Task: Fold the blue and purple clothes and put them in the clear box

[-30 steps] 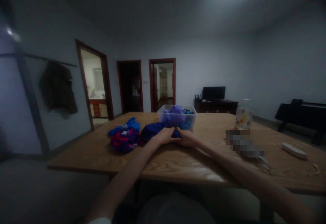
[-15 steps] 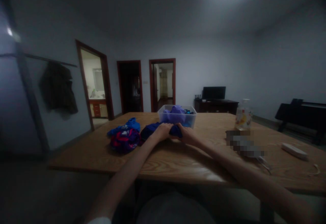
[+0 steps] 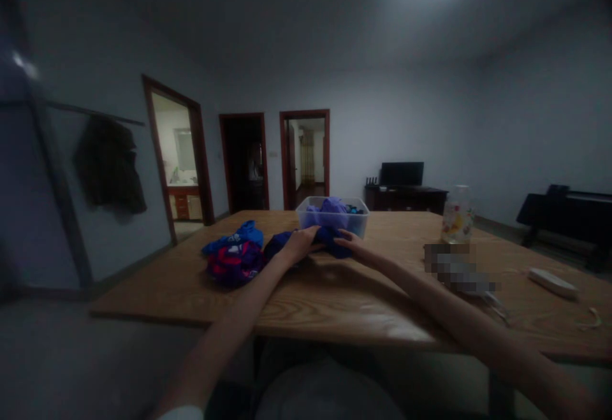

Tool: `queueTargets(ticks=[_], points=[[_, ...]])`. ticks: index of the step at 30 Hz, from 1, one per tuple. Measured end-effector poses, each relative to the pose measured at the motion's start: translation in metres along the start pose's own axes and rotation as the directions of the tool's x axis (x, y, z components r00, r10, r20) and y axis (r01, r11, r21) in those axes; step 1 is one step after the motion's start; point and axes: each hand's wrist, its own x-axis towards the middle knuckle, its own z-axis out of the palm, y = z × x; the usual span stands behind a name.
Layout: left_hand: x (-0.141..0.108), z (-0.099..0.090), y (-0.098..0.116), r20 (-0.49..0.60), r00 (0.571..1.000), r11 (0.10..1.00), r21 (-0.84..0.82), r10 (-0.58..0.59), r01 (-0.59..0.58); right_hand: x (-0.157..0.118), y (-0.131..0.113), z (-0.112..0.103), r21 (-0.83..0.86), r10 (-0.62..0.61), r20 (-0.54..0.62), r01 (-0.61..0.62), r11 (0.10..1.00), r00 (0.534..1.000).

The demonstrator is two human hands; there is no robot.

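Dark blue cloth (image 3: 335, 241), bunched, over the table (image 3: 310, 308), between both hands. Left hand (image 3: 301, 243) clamped on its middle, right hand (image 3: 352, 246) gripping its right end; thumbs partly hidden. Spaced hands probably spread the fabric and control both sides. Just beyond the grip: clear bin (image 3: 359, 224), its walls containing loose purple cloth (image 3: 333, 211). Left of the grip: red-and-purple cloth (image 3: 233, 264), bright blue cloth (image 3: 249, 234) behind, likely aside for working room. Jar (image 3: 458, 221) well right, upright.
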Motion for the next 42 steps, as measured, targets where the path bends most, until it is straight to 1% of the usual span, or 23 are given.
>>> queueTargets(ticks=[4,7,10,13,16,19,22,24,27,30,32,34,37,40,42], points=[[-0.002,0.003,0.007,0.001,0.992,0.991,-0.026,0.128,-0.128,-0.009,-0.003,0.008,-0.142,-0.071,-0.003,0.069,0.987,0.998],[-0.004,0.006,0.009,-0.046,0.984,0.98,-0.089,0.174,-0.177,-0.015,-0.011,0.014,-0.188,-0.112,-0.027,0.105,0.977,0.993],[-0.005,0.009,0.009,-0.101,0.974,0.967,-0.138,0.202,-0.215,-0.017,-0.017,0.017,-0.2,-0.15,-0.015,0.144,0.969,0.989],[-0.005,0.012,0.012,-0.109,0.973,0.963,-0.157,0.205,-0.22,-0.017,-0.016,0.019,-0.217,-0.16,-0.053,0.145,0.965,0.986],[-0.003,0.013,0.016,-0.11,0.979,0.969,-0.162,0.169,-0.185,-0.014,-0.009,0.022,-0.195,-0.151,-0.123,0.125,0.973,0.981],[0.001,0.013,0.018,-0.117,0.98,0.976,-0.128,0.16,-0.175,-0.008,-0.002,0.023,-0.153,-0.216,-0.155,0.192,0.969,0.964],[0.004,0.011,0.016,-0.108,0.976,0.981,-0.025,0.189,-0.193,-0.003,0.0,0.019,-0.192,-0.319,-0.163,0.288,0.938,0.933],[0.005,0.011,0.014,-0.077,0.979,0.982,0.031,0.19,-0.188,-0.002,-0.002,0.013,-0.276,-0.402,-0.136,0.355,0.893,0.906],[0.006,0.011,0.013,-0.034,0.983,0.982,0.066,0.182,-0.179,-0.004,-0.007,0.005,-0.438,-0.506,-0.06,0.433,0.788,0.86],[0.004,0.01,0.014,-0.017,0.986,0.982,0.099,0.165,-0.163,-0.007,-0.011,0.002,-0.603,-0.569,0.045,0.476,0.639,0.821],[0.002,0.008,0.014,-0.012,0.993,0.985,0.129,0.116,-0.114,-0.007,-0.013,0.002,-0.708,-0.585,0.072,0.455,0.54,0.808],[0.001,0.005,0.012,-0.011,0.999,0.987,0.151,0.051,-0.049,-0.006,-0.014,0.001,-0.791,-0.575,0.053,0.385,0.475,0.817],[0.0,0.002,0.011,0.003,1.0,0.988,0.153,-0.026,0.025,-0.006,-0.01,0.001,-0.874,-0.518,0.011,0.26,0.41,0.855],[0.001,0.001,0.016,0.021,0.999,0.993,0.112,-0.038,0.035,-0.006,-0.001,0.002,-0.932,-0.47,0.002,0.172,0.319,0.883],[0.001,0.002,0.022,0.042,0.998,0.996,0.073,-0.047,0.044,-0.006,0.007,0.004,-0.947,-0.444,0.018,0.158,0.281,0.896]])
